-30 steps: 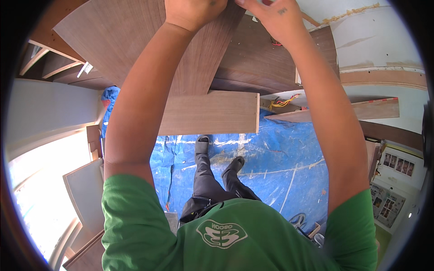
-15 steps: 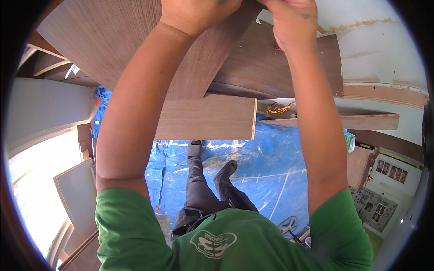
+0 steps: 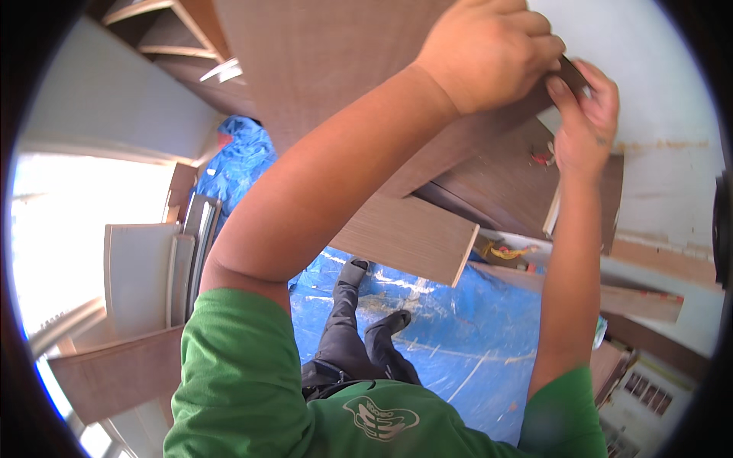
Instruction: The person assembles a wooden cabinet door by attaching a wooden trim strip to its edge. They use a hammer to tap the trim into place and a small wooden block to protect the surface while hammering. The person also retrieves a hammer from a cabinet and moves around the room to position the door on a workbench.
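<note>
Left hand (image 3: 492, 57) has bent fingers, its hold hidden, while right hand (image 3: 586, 133) pinches a small dark strip (image 3: 573, 77) near the big brown board (image 3: 328, 65), upper right of the frame, so that bit looks unfinished, the rest unclear.

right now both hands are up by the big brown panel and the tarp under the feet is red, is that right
Wrong colour: the head view shows the tarp under the feet is blue, not red. The rest stands: the left hand and right hand are both up by the big brown panel.
</note>
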Available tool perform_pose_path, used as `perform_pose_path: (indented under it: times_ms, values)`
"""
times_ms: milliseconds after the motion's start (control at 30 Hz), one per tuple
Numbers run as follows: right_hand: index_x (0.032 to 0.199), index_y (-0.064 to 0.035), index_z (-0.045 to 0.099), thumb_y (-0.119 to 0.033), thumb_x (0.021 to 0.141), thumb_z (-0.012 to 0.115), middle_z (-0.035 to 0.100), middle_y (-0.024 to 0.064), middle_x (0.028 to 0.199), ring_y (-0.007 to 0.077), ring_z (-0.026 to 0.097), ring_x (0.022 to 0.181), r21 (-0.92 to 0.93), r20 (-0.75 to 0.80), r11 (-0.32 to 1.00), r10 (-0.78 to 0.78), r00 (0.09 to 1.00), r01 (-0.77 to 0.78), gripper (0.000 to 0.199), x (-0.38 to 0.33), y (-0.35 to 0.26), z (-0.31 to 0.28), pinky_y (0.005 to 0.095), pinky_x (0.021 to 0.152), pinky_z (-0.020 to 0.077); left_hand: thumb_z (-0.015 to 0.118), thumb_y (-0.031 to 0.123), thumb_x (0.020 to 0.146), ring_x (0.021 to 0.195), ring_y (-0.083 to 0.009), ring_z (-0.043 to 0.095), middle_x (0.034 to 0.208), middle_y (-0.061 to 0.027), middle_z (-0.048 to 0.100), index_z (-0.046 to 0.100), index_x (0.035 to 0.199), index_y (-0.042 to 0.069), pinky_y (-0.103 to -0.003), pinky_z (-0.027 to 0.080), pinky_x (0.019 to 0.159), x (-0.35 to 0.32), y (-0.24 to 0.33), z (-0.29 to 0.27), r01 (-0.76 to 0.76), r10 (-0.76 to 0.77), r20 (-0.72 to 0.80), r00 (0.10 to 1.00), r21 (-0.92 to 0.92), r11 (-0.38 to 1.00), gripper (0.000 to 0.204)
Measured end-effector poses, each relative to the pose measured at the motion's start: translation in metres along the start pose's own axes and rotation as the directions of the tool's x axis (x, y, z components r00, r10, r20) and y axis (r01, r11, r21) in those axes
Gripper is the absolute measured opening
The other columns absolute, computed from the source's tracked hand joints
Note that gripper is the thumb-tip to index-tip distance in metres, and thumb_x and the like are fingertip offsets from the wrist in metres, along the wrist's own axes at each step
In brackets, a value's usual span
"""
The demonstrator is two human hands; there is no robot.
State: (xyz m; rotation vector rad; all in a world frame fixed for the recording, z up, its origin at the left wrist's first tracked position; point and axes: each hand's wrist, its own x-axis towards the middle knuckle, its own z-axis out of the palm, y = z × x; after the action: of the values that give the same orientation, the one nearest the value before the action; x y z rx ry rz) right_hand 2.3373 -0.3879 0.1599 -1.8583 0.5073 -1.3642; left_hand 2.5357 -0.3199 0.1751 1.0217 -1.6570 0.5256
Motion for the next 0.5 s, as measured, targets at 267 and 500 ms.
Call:
perform_pose_path:
  times_ms: [267,500]
  values:
    - [0.126,-0.0016,0.058,0.008,0.089,0.074,0.057,0.0129,0.135,0.0176,0.060,0.112,-0.117,-0.007,0.991,0.059,0.998,-0.059,0.042,0.002,-0.005,-0.006,0.0312,0.093,0.0532,0.065,0.019,0.092,0.089,-0.0253,0.060,0.088,-0.0054,0.064,0.066,0.090,0.009,-0.039,0.047,0.087,-0.018,-0.063,-0.090,-0.048,0.044,0.018,0.999,0.283,0.958,0.011]
    - [0.128,-0.0026,0.055,0.008,0.091,0.071,0.054,0.0150,0.138,0.0200,0.059,0.118,-0.121,0.007,0.990,0.080,0.997,-0.079,0.041,0.001,0.000,-0.018,0.0345,0.100,0.0525,0.074,0.033,0.090,0.103,-0.0269,0.062,0.100,-0.0053,0.068,0.068,0.098,0.010,-0.043,0.046,0.097,-0.041,-0.124,-0.175,0.054,-0.030,-0.052,0.998,0.544,0.837,0.025]
